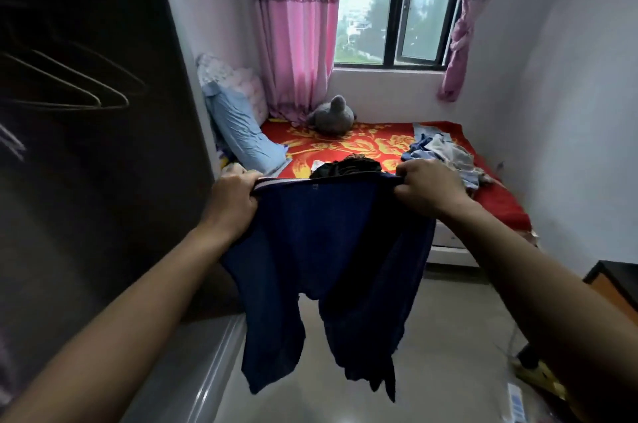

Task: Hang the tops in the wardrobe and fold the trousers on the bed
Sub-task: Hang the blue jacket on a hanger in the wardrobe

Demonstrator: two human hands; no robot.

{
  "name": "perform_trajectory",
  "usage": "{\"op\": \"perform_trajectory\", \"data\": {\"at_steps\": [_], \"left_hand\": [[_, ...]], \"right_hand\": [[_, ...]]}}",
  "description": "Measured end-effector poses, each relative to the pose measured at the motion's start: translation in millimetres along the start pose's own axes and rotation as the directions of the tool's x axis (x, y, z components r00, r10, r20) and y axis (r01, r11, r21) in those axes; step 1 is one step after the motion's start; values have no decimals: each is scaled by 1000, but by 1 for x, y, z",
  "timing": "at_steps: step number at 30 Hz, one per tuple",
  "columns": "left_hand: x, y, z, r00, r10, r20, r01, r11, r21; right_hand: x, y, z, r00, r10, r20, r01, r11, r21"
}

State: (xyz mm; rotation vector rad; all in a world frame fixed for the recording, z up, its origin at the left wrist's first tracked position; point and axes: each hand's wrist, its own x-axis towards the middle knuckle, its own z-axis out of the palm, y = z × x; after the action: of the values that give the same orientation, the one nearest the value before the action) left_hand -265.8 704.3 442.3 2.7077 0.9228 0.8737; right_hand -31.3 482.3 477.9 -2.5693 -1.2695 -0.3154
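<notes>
Hands (232, 201) gripping shorts' (321, 250) waistband.

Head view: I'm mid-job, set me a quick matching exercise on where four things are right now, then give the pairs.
1 navy trousers
2 grey plush toy
3 wire hangers
4 pale clothes pile

A inside the wardrobe, left
B on the bed's right side
C gripped by left hand and right hand
D on the bed, below the window

Pairs: 1-C, 2-D, 3-A, 4-B
</notes>
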Motion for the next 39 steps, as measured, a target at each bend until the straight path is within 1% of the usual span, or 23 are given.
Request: {"op": "perform_trajectory", "data": {"at_steps": [2,4,5,6,8,10,11,14,16,17,19,21,22,23,25,27,28,30,33,35,37,38,39], "left_hand": [[1,-26,-9,992,-101,-79,106,992,68],[3,-48,-20,966,-222,-132,236,967,96],[5,-60,-25,948,-277,-154,293,952,87],[7,-71,-29,931,-318,-181,336,939,75],[11,-90,-33,908,-353,-228,384,917,108],[17,-101,-30,904,-340,-258,397,892,215],[22,-106,-29,896,-347,-276,416,873,255],[39,-114,-31,894,-342,-289,428,842,329],[54,-119,-40,891,-358,-280,453,749,483],[59,-122,-47,879,-384,-282,476,681,557],[62,-134,-64,811,-455,-368,581,553,597],[57,-142,-70,682,-529,-504,731,513,450],[55,-145,-67,608,-585,-537,791,510,339],[55,-145,-61,533,-667,-521,840,491,231],[52,-142,-47,345,-853,-393,921,388,-33],[48,-144,-36,138,-961,-239,869,233,-437],[44,-146,-34,81,-977,-199,788,185,-587],[36,-150,-38,17,-969,-246,652,197,-732],[27,-158,-54,-8,-917,-399,504,341,-793],[25,-163,-69,-4,-899,-437,434,392,-811],[25,-166,-79,11,-905,-426,430,389,-815],[22,-171,-80,17,-912,-410,447,374,-813],[19,-175,-81,25,-918,-397,490,357,-795]], "right_hand": [[29,-19,9,980,-99,170,68,982,176],[54,-33,18,908,-231,349,45,883,468],[65,-39,24,866,-290,409,11,826,563],[77,-44,32,830,-345,437,21,804,595],[108,-57,58,796,-415,441,143,836,529],[137,-74,91,779,-481,403,327,859,394],[155,-85,108,768,-530,359,402,836,374],[198,-112,147,755,-598,269,550,801,235],[229,-129,154,749,-638,178,632,769,98],[243,-137,154,763,-637,106,629,771,101],[268,-157,146,806,-586,-84,587,773,240],[280,-180,136,812,-515,-275,583,683,440],[283,-194,132,827,-470,-310,560,635,532],[285,-208,132,858,-438,-270,503,606,616],[291,-232,144,880,-475,-15,344,615,709],[293,-250,159,796,-540,274,127,591,796],[293,-257,165,740,-574,350,13,533,846],[285,-272,173,665,-655,359,-141,362,921],[272,-297,169,689,-711,140,-143,56,988],[267,-317,163,652,-750,109,-223,-53,973],[265,-335,160,536,-832,147,-304,-27,952],[265,-341,162,500,-854,142,-200,45,979],[267,-346,164,475,-874,104,26,132,991]]}}
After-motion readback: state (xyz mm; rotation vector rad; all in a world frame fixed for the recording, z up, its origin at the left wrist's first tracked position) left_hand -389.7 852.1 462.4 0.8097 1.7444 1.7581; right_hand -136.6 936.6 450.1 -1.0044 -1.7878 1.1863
